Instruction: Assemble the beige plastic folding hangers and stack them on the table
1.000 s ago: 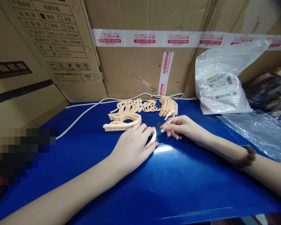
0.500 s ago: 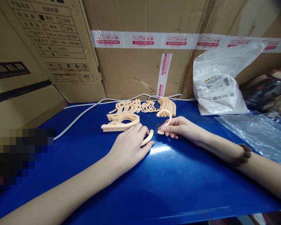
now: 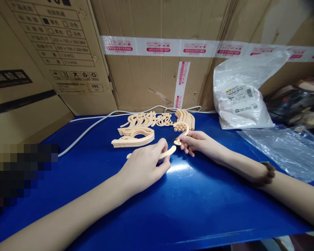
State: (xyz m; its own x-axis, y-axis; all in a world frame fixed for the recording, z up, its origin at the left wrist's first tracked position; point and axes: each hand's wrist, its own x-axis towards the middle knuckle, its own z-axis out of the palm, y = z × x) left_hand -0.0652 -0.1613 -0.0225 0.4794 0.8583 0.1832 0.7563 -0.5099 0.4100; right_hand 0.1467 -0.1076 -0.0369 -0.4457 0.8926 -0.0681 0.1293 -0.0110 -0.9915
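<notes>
My left hand (image 3: pixel 146 162) is closed around a curved beige hanger arm (image 3: pixel 169 152). One end points right past my fingertips, the other peeks out at the left, and the hand covers its middle. In my right hand (image 3: pixel 200 142) I pinch a beige hanger hook (image 3: pixel 187 130) near its round base, with the curved top facing up and away. The arm's tip and the hook's base are close, with a small gap between them. Behind my left hand lies a neat stack of beige hanger arms (image 3: pixel 136 142).
At the back of the blue table (image 3: pixel 157 209) lie a row of beige hooks (image 3: pixel 143 119) and another stack of hanger arms (image 3: pixel 187 118). A grey cable (image 3: pixel 87 125) runs along cardboard boxes (image 3: pixel 146 80). A white plastic bag (image 3: pixel 240 101) and clear plastic film (image 3: pixel 279 150) are at right.
My left hand has turned and raised the hanger arm, so its tip points right toward the hook. My right hand has moved slightly left with the hook, and the two parts are closer.
</notes>
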